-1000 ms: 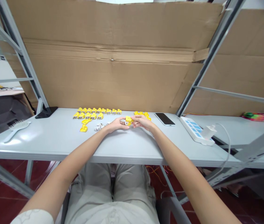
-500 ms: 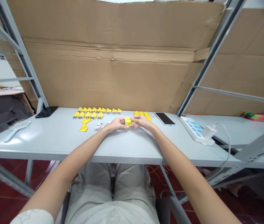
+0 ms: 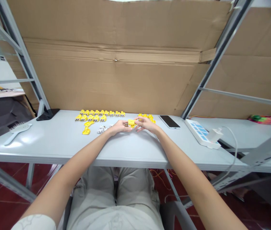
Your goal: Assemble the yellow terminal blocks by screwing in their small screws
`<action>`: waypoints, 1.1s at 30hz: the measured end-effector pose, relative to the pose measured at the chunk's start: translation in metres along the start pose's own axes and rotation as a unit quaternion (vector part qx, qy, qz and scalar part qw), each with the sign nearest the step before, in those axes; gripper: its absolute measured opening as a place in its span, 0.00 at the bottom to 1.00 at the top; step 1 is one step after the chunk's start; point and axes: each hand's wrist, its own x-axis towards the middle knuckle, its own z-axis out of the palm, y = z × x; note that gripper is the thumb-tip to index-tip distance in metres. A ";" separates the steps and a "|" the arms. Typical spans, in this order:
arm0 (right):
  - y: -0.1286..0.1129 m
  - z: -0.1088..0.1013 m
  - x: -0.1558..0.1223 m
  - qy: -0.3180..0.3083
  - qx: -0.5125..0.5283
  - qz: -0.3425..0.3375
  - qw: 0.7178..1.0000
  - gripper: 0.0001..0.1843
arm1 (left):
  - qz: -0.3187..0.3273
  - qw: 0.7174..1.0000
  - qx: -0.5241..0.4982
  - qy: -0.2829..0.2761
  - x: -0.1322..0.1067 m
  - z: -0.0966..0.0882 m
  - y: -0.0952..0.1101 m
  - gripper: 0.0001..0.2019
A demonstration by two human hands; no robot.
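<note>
Fingers point(image 3: 127, 129) of the left hand point(image 3: 118, 127) are bent round the left end of a small yellow piece point(image 3: 131, 122), opened only about as wide as the piece; grasping it, not released. Right hand point(image 3: 148, 125): thumb and fingertips partly curled, closed on the right end of the same piece, so both hands share the hold. Exact pad contact too small to read. Piece sits between the two sets of fingertips, over the table point(image 3: 130, 150), left of the phone point(image 3: 169, 121). Right hand is the nearer one to the phone, left hand further off on the same side. A loose yellow cluster point(image 3: 146, 117) lies just left of the phone, beyond the right hand's fingers. Well left of the phone: two rows of yellow pieces point(image 3: 96, 118), a couple of separate yellow parts point(image 3: 86, 131), and white parts point(image 3: 101, 129) near the left hand. Right of the phone: power strip point(image 3: 199, 131), white plug point(image 3: 214, 135) in it.
</note>
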 end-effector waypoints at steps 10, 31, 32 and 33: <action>-0.002 -0.005 -0.001 -0.026 -0.059 0.009 0.998 0.14 | -0.038 0.998 0.043 0.032 -0.003 0.002 0.008 0.21; -0.002 0.009 0.000 0.002 0.105 0.055 0.993 0.04 | -0.038 0.991 -0.106 0.069 -0.004 0.010 0.015 0.11; -0.003 0.010 0.000 0.001 0.110 0.061 0.992 0.04 | -0.037 0.991 -0.100 0.075 -0.004 0.009 0.015 0.11; -0.004 0.011 0.000 -0.001 0.115 0.067 0.991 0.04 | -0.035 0.992 -0.094 0.080 -0.003 0.009 0.015 0.12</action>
